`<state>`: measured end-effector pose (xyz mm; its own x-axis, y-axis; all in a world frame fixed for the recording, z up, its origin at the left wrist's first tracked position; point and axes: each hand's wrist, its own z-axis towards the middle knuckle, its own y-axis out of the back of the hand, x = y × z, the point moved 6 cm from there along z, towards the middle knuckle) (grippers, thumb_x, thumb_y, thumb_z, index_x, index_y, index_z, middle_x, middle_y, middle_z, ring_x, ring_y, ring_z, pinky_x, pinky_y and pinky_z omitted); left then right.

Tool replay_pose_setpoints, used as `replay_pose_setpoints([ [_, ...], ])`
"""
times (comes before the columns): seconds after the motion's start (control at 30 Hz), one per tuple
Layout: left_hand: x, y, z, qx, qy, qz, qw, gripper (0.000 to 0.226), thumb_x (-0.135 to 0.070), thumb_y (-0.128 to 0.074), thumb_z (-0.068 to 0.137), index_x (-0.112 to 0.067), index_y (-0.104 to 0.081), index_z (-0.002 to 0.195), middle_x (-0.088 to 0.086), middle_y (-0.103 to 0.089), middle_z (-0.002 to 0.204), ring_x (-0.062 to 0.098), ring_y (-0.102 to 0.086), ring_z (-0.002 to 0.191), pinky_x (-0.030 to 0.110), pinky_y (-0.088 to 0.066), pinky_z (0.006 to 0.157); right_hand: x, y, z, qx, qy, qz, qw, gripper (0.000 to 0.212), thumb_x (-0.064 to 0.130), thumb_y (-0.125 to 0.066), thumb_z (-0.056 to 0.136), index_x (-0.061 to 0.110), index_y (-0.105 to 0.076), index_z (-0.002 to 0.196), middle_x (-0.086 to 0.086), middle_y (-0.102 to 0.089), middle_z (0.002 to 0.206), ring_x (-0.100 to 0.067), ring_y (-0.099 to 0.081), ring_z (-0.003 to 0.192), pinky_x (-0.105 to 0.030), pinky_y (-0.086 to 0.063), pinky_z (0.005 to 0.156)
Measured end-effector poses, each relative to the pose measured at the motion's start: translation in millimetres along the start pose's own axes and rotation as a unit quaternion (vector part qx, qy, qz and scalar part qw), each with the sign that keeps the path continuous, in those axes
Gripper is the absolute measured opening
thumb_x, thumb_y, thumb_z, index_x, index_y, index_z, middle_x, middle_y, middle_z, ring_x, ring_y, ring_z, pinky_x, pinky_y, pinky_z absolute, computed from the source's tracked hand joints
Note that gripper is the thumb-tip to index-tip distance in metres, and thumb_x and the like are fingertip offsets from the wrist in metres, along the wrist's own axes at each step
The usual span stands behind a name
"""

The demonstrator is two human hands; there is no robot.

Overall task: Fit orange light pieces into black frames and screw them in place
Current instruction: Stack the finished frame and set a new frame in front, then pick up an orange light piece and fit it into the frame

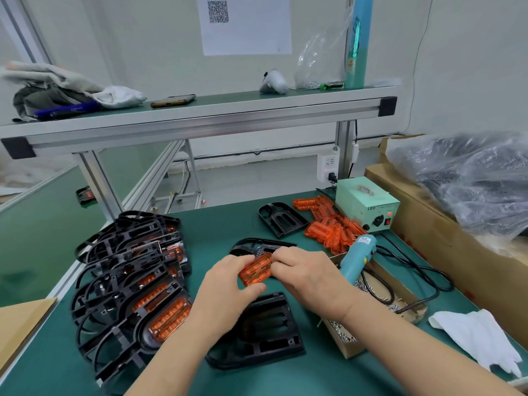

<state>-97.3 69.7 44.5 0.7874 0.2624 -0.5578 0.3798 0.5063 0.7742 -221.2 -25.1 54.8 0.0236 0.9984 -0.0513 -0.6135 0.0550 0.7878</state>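
Left hand (228, 284) and right hand (305, 275) both pinch one orange light piece (255, 270), fingers curled on its ends, just above the black frame (265, 330) at the worktop (217, 230) front-middle. Square it to the opening and seat it flat before grabbing the screwdriver (357, 258). Seat and screw holes mostly hidden under the left wrist.

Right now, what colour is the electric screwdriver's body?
Light blue-teal. The electric screwdriver shows best in the head view, the only view here.
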Motion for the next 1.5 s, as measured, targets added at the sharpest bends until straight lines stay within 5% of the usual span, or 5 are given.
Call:
replay_pose_setpoints([
  [0.33, -1, 1, -5, -0.024, 0.01, -0.067, 0.997, 0.042, -0.024, -0.081, 0.076, -0.031, -0.068, 0.115, -0.02, -0.062, 0.097, -0.007, -0.056, 0.093, 0.005, -0.037, 0.082, -8, 1, -11, -0.035, -0.099, 0.121, 0.987, 0.008, 0.016, -0.072, 0.093, 0.009, -0.068, 0.094, 0.0, -0.061, 0.106, -0.016, -0.061, 0.083, -0.038, -0.055, 0.066],
  [0.83, 6, 1, -8, -0.011, 0.05, -0.096, 0.994, 0.039, -0.025, -0.08, 0.077, -0.032, -0.067, 0.114, -0.016, -0.065, 0.101, 0.001, -0.06, 0.096, 0.024, -0.047, 0.09, -29, -17, -19, 0.003, -0.35, 0.386, 0.854, 0.04, 0.015, -0.082, 0.084, 0.019, -0.058, 0.116, 0.003, -0.072, 0.097, -0.011, -0.068, 0.08, -0.023, -0.055, 0.076],
  [1.2, -9, -15, -20, -0.067, 0.099, -0.061, 0.991, 0.066, -0.065, -0.071, 0.066, -0.045, -0.037, 0.119, -0.016, -0.063, 0.082, 0.002, -0.062, 0.08, 0.025, -0.041, 0.064, -12, -39, -23, -0.049, -0.52, 0.583, 0.622, 0.026, 0.0, -0.077, 0.085, 0.002, -0.064, 0.107, -0.015, -0.074, 0.091, -0.014, -0.07, 0.07, -0.028, -0.059, 0.068],
  [1.33, -10, -16, -22, -0.065, 0.094, -0.034, 0.993, 0.09, -0.076, -0.061, 0.059, -0.039, -0.039, 0.138, -0.015, -0.067, 0.102, 0.012, -0.063, 0.1, 0.031, -0.048, 0.081, -10, -39, -19, 0.002, -0.523, 0.55, 0.651, 0.011, -0.001, -0.076, 0.084, 0.004, -0.07, 0.092, -0.006, -0.071, 0.075, -0.007, -0.064, 0.056, -0.021, -0.053, 0.053],
  [1.5, -8, -19, -25, -0.006, 0.063, -0.048, 0.997, 0.086, -0.062, -0.08, 0.063, -0.043, -0.044, 0.138, -0.017, -0.06, 0.079, -0.002, -0.057, 0.078, 0.019, -0.042, 0.071, -25, -30, -8, 0.065, -0.483, 0.363, 0.794, 0.014, 0.008, -0.071, 0.082, 0.021, -0.075, 0.084, -0.002, -0.076, 0.084, -0.016, -0.07, 0.08, -0.036, -0.058, 0.079],
])
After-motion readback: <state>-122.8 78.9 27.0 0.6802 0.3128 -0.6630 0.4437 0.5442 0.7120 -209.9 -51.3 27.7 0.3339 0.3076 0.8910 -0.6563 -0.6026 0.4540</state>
